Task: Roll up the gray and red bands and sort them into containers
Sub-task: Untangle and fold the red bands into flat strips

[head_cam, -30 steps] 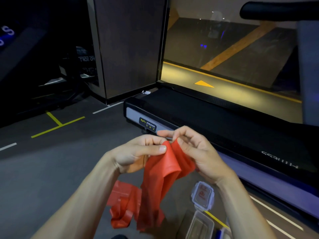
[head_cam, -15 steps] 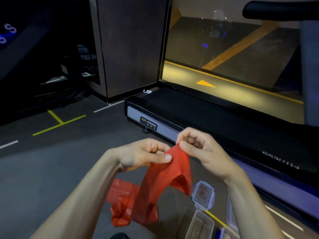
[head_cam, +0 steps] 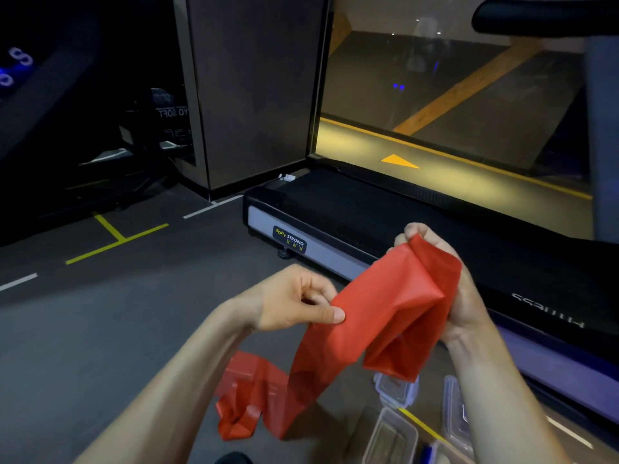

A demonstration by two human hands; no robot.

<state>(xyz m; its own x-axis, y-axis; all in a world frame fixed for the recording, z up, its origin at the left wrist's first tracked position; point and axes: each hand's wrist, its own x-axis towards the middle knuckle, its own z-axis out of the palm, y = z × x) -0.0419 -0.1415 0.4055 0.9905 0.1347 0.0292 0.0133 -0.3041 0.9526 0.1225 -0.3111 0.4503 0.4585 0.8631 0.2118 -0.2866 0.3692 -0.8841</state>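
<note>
Hands farther apart; red band point(head_cam: 375, 316) partly hidden.

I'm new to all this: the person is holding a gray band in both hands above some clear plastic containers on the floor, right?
Not quite. The band is red, not gray, as the head view shows. The rest holds: the left hand and right hand both grip it above the clear plastic containers on the floor.

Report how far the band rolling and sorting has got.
Done: nothing visibly; the open container near the bottom edge looks empty and no rolled band shows. In hand: the red band is pinched by the left hand and gripped at its top by the right hand, unrolled, its tail heaped on the floor. Left: rolling it, boxing it, and the gray bands, which are out of view.
</note>
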